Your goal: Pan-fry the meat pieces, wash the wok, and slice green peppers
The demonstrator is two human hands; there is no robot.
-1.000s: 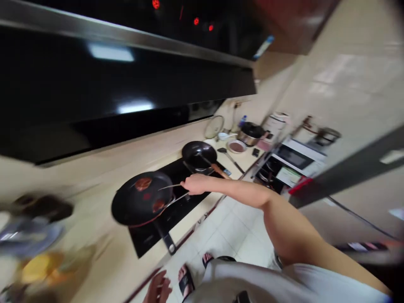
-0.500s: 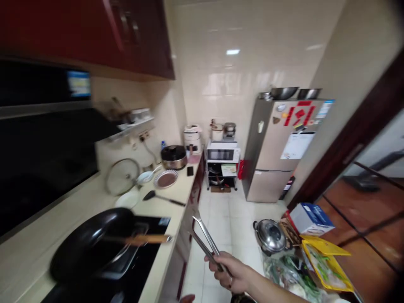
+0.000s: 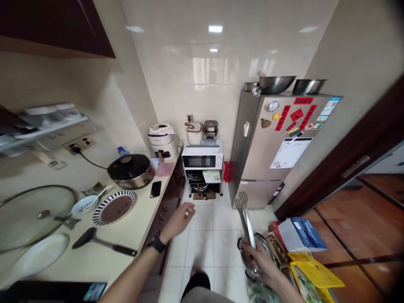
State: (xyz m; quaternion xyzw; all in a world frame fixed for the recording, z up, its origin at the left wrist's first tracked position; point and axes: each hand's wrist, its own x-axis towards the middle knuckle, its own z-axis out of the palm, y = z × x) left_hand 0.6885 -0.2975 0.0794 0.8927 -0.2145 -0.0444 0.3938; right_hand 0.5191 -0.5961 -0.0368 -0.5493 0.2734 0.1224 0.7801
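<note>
My right hand (image 3: 264,261) is wrapped round a pair of metal tongs (image 3: 248,223), whose slotted ends point up and away from me. Below the tongs, a lidded pot (image 3: 267,245) on the floor is partly covered by that hand. My left hand (image 3: 182,218), with a dark watch on the wrist, hangs in the air beyond the counter edge. Its fingers are loosely bent, and I see nothing held in them. The counter beside it holds a black phone (image 3: 155,189), a black spatula (image 3: 105,244) and a striped plate of brown food (image 3: 115,208).
A round black-lidded cooker (image 3: 131,170) and a glass lid (image 3: 38,214) are on the counter. Straight ahead stands a cart with a microwave (image 3: 202,161); a fridge (image 3: 261,155) is on its right. A yellow basket (image 3: 318,271) and a blue-white box (image 3: 303,233) sit at the lower right.
My view has moved forward past the stove, and the wok has left the picture. The tongs have shifted right, over the pot. My left hand has come into full view.
</note>
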